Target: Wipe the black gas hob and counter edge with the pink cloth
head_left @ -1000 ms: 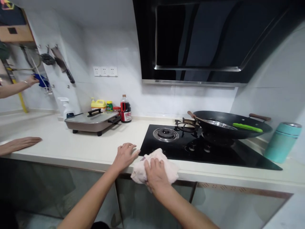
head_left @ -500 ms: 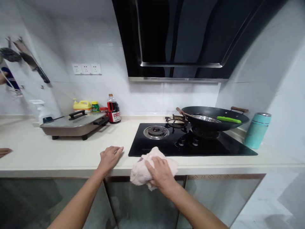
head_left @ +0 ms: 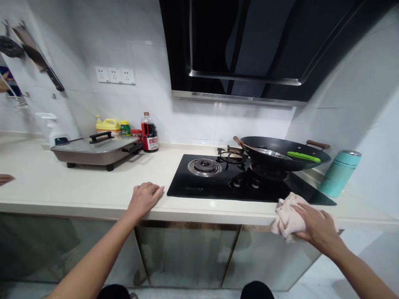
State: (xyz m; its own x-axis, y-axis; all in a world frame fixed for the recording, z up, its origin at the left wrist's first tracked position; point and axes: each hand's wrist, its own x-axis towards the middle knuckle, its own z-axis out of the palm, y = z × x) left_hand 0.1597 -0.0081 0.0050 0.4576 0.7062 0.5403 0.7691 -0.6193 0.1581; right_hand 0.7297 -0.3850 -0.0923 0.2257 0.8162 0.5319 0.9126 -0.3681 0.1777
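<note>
My right hand [head_left: 319, 228] grips a pale pink cloth [head_left: 289, 218] at the counter's front edge, by the right front corner of the black gas hob [head_left: 199, 189]. Part of the cloth hangs over the edge, and its far end touches or overlaps the hob. My left hand [head_left: 145, 198] rests on the white countertop [head_left: 84, 187] just left of the hob, fingers loosely laid down and holding nothing. On the hob's right burner sits a black wok [head_left: 264, 160] with wooden handles, a metal lid or dish inside and a green-handled utensil [head_left: 303, 156] across it.
A teal flask [head_left: 339, 174] stands right of the hob. To the left are an electric pan [head_left: 90, 155] with a glass lid, a soy sauce bottle [head_left: 150, 135], a yellow jug [head_left: 109, 125] and a spray bottle [head_left: 54, 128]. The range hood [head_left: 243, 50] hangs above.
My right hand has slid the cloth rightward along the counter's front edge, from the hob's left front to its right front corner. My left hand stays in place; the view tilted down slightly.
</note>
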